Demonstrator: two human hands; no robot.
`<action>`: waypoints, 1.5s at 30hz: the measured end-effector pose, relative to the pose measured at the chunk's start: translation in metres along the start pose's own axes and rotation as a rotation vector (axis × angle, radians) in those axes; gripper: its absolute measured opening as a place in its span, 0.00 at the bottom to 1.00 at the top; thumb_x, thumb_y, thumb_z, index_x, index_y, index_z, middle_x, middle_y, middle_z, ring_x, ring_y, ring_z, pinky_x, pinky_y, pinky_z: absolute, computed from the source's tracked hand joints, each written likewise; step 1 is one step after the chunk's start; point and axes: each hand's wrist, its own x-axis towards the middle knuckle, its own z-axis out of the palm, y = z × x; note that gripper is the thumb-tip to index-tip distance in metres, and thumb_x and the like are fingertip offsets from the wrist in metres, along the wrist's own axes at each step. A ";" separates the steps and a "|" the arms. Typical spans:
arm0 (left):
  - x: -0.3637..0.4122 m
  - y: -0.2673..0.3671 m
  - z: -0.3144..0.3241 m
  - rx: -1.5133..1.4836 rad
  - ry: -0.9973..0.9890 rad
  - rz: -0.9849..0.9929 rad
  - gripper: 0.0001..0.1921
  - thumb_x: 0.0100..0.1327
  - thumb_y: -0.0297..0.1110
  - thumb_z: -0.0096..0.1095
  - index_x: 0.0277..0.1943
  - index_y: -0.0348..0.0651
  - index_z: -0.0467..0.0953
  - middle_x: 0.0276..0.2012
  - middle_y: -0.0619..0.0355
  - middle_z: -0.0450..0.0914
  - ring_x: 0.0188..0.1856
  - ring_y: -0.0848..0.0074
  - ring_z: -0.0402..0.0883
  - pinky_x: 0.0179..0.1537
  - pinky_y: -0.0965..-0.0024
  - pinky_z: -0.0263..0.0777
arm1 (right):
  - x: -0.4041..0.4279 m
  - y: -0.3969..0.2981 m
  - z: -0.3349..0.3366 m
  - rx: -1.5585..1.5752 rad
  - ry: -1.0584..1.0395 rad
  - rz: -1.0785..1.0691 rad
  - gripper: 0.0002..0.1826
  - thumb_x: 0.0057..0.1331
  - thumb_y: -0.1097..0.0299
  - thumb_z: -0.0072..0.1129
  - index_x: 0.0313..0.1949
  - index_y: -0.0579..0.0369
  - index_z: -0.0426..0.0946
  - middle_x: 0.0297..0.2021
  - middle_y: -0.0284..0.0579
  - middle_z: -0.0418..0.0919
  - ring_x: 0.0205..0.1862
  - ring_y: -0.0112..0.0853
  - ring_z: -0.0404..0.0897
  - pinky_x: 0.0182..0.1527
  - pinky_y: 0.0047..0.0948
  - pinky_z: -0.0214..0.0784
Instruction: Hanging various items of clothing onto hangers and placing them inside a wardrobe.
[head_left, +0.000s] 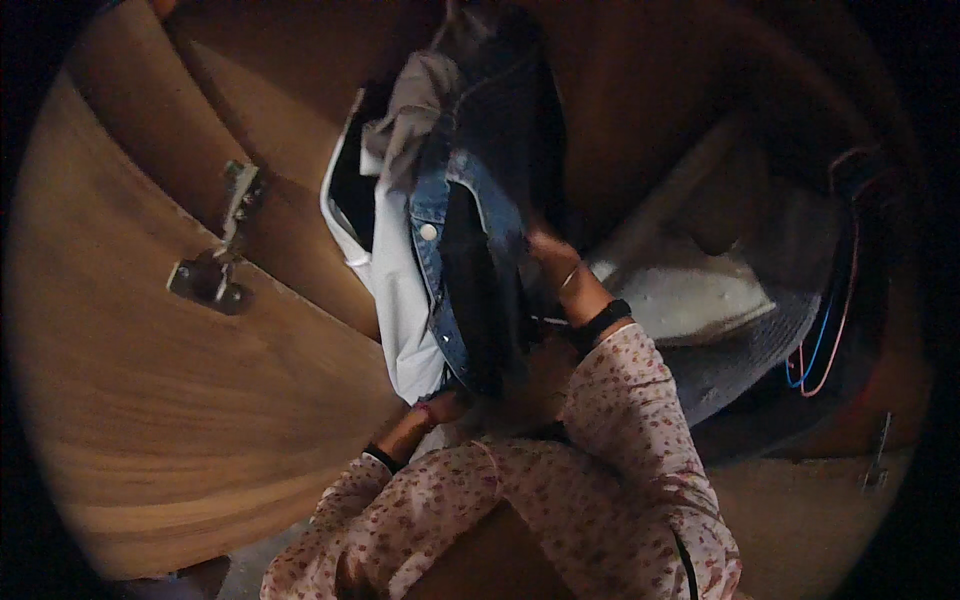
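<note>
In front of me hangs a blue denim jacket (430, 196) with a metal button, its front partly parted over a dark inside. A white garment (397, 300) hangs against its left side, with a grey-brown cloth (424, 97) above. My left hand (448, 407) is at the lower hem of the jacket, fingers curled on it in shadow. My right hand (551, 247) reaches to the jacket's right edge; its fingers are hidden behind the cloth. Both wrists bear dark bands.
An open wooden wardrobe door (187, 405) with a metal hinge (217, 281) stands at the left. To the right are a pale folded item (690, 300), a dark mesh-like fabric (757, 382) and pink and blue hangers (825, 337). Another hinge (876, 465) shows at lower right.
</note>
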 end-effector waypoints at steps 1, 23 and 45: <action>-0.002 0.003 0.004 0.013 -0.059 -0.006 0.28 0.71 0.32 0.49 0.71 0.36 0.53 0.68 0.46 0.60 0.69 0.63 0.61 0.68 0.66 0.55 | -0.012 0.007 -0.009 0.014 0.002 0.038 0.21 0.71 0.57 0.50 0.59 0.54 0.71 0.45 0.41 0.78 0.45 0.31 0.75 0.50 0.32 0.68; 0.093 -0.042 0.020 1.474 0.051 -0.339 0.42 0.61 0.38 0.59 0.71 0.26 0.45 0.67 0.28 0.54 0.69 0.40 0.55 0.70 0.60 0.53 | -0.269 0.086 -0.098 0.387 0.239 0.208 0.10 0.63 0.68 0.57 0.42 0.56 0.81 0.37 0.41 0.84 0.37 0.27 0.81 0.41 0.26 0.73; 0.373 0.052 -0.072 1.655 0.214 -0.376 0.23 0.61 0.40 0.53 0.59 0.41 0.73 0.59 0.43 0.74 0.59 0.54 0.76 0.56 0.59 0.72 | -0.480 0.035 -0.066 0.162 0.444 0.249 0.08 0.71 0.74 0.50 0.43 0.64 0.77 0.36 0.41 0.82 0.39 0.26 0.80 0.46 0.26 0.72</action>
